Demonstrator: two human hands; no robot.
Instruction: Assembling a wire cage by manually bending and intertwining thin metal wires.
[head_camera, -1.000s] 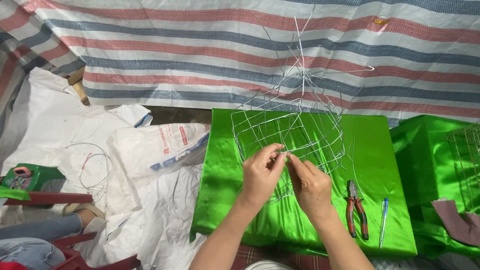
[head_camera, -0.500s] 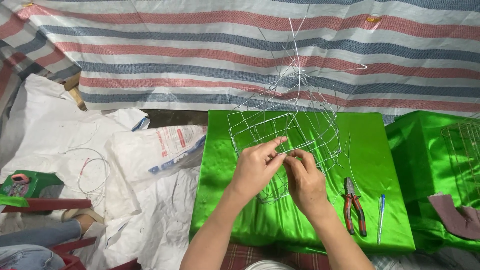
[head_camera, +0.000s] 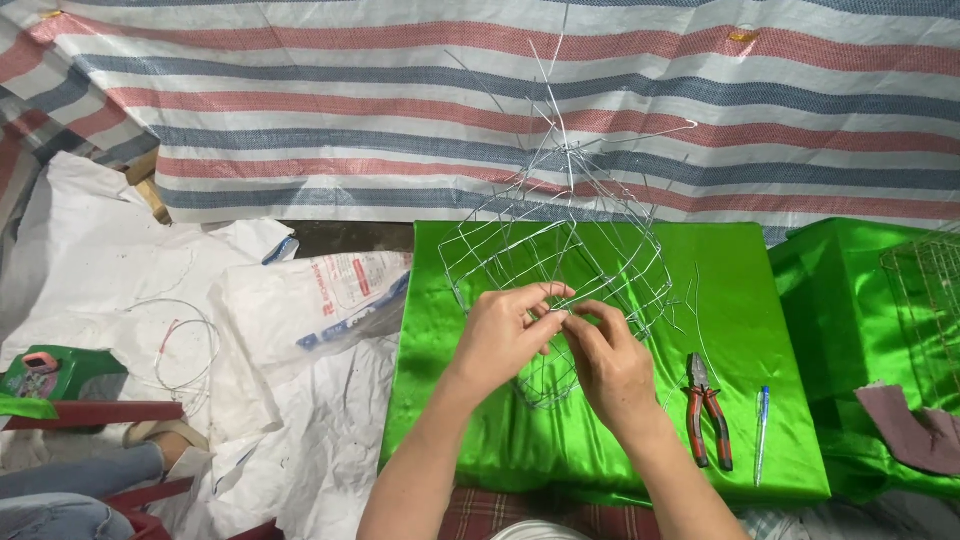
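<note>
Hands: left hand (head_camera: 503, 335) and right hand (head_camera: 606, 360) together, pinching one wire frame (head_camera: 560, 260) over green cloth (head_camera: 450, 400); one pliers (head_camera: 707, 408), one pen (head_camera: 761, 432) right of frame.

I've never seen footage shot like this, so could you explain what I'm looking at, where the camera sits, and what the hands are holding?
The camera is worn on a person's head and looks down at their own two bare hands. The left hand and right hand pinch thin wires of a wire frame, a cage-like shape of bent wire with loose ends sticking up. It sits above a shiny green cloth. On the cloth, beside the right hand, lie red-handled pliers and a pen. Behind hangs a striped tarp; at left lie white sacks.
</note>
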